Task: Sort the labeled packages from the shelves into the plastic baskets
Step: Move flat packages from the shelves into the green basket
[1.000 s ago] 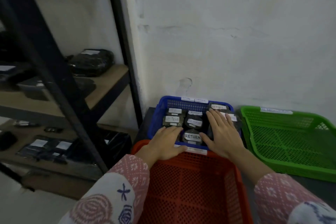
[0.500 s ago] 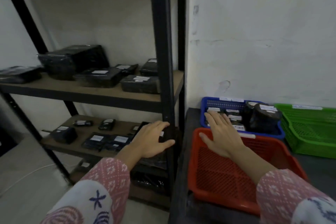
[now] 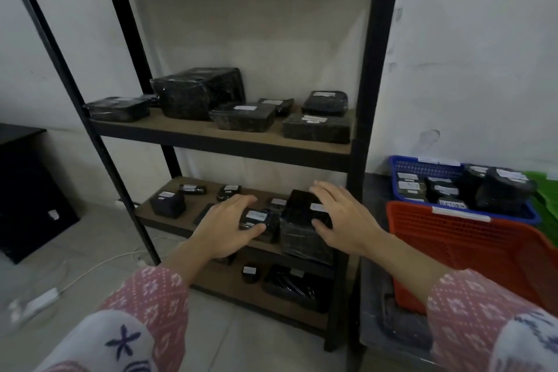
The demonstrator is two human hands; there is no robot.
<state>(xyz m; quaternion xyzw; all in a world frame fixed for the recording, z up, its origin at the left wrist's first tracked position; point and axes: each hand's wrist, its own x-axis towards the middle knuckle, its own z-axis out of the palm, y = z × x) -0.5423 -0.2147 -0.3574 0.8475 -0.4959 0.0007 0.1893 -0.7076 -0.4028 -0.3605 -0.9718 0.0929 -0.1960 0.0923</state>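
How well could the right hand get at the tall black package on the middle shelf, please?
Probably yes: the right hand is already spread against the tall black package at the shelf's front edge, nothing between them.

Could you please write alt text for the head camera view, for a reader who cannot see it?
A person's left hand grips a small labeled black package on a metal shelf while the right hand reaches a taller one. Red and blue baskets sit right.

By the black shelf (image 3: pixel 367 130), the left hand (image 3: pixel 225 228) grips a small labelled package (image 3: pixel 256 218); the right hand (image 3: pixel 344 220) reaches over a bigger package (image 3: pixel 299 229).
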